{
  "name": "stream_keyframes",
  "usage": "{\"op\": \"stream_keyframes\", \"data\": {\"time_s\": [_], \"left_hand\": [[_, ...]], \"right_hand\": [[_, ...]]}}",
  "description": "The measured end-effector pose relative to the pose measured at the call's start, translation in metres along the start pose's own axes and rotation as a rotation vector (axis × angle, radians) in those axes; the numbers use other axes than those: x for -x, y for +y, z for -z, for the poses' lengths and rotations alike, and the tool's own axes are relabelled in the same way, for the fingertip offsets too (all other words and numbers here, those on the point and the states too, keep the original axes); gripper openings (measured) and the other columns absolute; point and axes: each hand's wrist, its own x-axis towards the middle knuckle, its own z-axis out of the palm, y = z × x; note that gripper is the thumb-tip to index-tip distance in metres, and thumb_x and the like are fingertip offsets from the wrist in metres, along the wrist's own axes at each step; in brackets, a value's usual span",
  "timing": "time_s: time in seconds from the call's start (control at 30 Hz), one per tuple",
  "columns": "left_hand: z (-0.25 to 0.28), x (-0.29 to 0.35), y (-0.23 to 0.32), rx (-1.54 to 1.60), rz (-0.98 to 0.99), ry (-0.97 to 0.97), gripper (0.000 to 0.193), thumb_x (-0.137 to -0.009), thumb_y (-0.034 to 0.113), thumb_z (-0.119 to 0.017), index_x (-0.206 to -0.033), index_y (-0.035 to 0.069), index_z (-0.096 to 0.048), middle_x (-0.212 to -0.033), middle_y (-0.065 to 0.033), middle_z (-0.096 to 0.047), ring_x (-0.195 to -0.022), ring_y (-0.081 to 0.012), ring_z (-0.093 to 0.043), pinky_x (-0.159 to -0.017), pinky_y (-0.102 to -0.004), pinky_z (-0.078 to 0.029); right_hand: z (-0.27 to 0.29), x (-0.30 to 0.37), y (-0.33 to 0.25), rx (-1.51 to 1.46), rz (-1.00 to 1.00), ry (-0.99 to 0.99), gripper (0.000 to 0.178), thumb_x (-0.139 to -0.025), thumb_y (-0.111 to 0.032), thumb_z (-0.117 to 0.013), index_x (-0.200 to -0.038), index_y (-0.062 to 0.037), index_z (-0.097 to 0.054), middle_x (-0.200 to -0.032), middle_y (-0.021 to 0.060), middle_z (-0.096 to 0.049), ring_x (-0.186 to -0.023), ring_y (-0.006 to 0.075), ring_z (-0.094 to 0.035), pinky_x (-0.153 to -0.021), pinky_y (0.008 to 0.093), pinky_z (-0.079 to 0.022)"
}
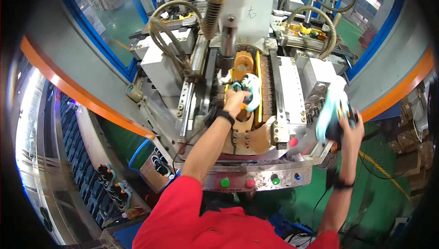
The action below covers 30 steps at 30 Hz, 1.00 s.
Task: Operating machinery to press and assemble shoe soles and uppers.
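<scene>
In the machine's central bay sits a shoe point(254, 96) with a pale mint-and-white sole and a dark upper. My left hand point(235, 102) reaches into the bay with its fingers closed on this shoe, partly covering it. Orange-brown machine blocks point(243, 60) stand beyond and below the shoe. Out to the right, past the machine's side, my right hand point(352, 134) grips another shoe point(329, 112), also white and mint with a dark upper. That one is smeared by motion and held tilted with one end up.
A front panel point(260, 182) with several coloured buttons runs along the machine's near edge. Hoses point(173, 43) and metal rails flank the bay. Orange-edged guards point(87, 93) curve at both sides. More shoes point(114, 187) lie at lower left beside a conveyor. Cartons point(409, 162) stand at right.
</scene>
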Motion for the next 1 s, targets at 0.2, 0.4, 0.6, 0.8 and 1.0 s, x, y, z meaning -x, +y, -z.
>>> {"op": "stream_keyframes", "data": {"time_s": [0.2, 0.4, 0.6, 0.8, 1.0], "left_hand": [[0.090, 0.221, 0.045, 0.321, 0.163, -0.250, 0.033, -0.082, 0.003, -0.068, -0.113, -0.003, -0.058, -0.103, -0.0088, -0.064, -0.089, -0.0170, -0.064, -0.076, -0.0324, -0.053], [0.203, 0.373, 0.042, 0.154, 0.030, 0.143, 0.051, -0.077, 0.001, -0.068, -0.125, -0.003, -0.051, -0.106, -0.0063, -0.063, -0.093, -0.0147, -0.063, -0.077, -0.0254, -0.052], [0.231, 0.462, -0.005, 0.407, -0.062, 0.567, 0.042, -0.083, 0.002, -0.058, -0.123, -0.004, -0.053, -0.106, -0.0062, -0.063, -0.094, -0.0150, -0.062, -0.084, -0.0278, -0.049], [0.204, 0.528, -0.083, 0.430, 0.016, 0.900, 0.036, -0.086, 0.008, -0.063, -0.120, -0.001, -0.057, -0.102, -0.0064, -0.065, -0.088, -0.0156, -0.064, -0.076, -0.0289, -0.052], [0.176, 0.584, -0.172, 0.841, 0.214, 1.006, 0.026, -0.083, 0.007, -0.070, -0.105, -0.004, -0.063, -0.093, -0.0070, -0.065, -0.080, -0.0155, -0.064, -0.072, -0.0295, -0.052]], "right_hand": [[-0.185, -0.111, -0.026, 0.554, -0.023, -0.621, 0.062, -0.066, -0.034, -0.075, -0.108, 0.0089, -0.060, -0.097, 0.0180, -0.064, -0.076, 0.0229, -0.063, -0.067, 0.0299, -0.050], [-0.365, -0.065, 0.035, 0.861, 0.208, -0.554, 0.038, -0.077, -0.025, -0.064, -0.101, 0.0046, -0.063, -0.105, 0.0236, -0.067, -0.102, 0.0372, -0.064, -0.089, 0.0415, -0.051], [-0.394, -0.055, 0.103, 0.875, 0.351, -0.370, 0.053, -0.079, -0.017, -0.062, -0.116, 0.0113, -0.038, -0.095, 0.0262, -0.067, -0.085, 0.0384, -0.069, -0.072, 0.0476, -0.056], [-0.255, 0.166, -0.007, 0.329, 0.678, -0.875, 0.021, -0.088, -0.010, -0.056, -0.107, -0.0008, -0.060, -0.078, 0.0196, -0.066, -0.075, 0.0394, -0.064, -0.062, 0.0438, -0.050], [-0.244, 0.301, 0.139, 0.234, 0.871, -1.283, 0.019, -0.083, -0.006, -0.059, -0.102, -0.0041, -0.062, -0.103, 0.0167, -0.062, -0.101, 0.0364, -0.057, -0.087, 0.0438, -0.046]]}}
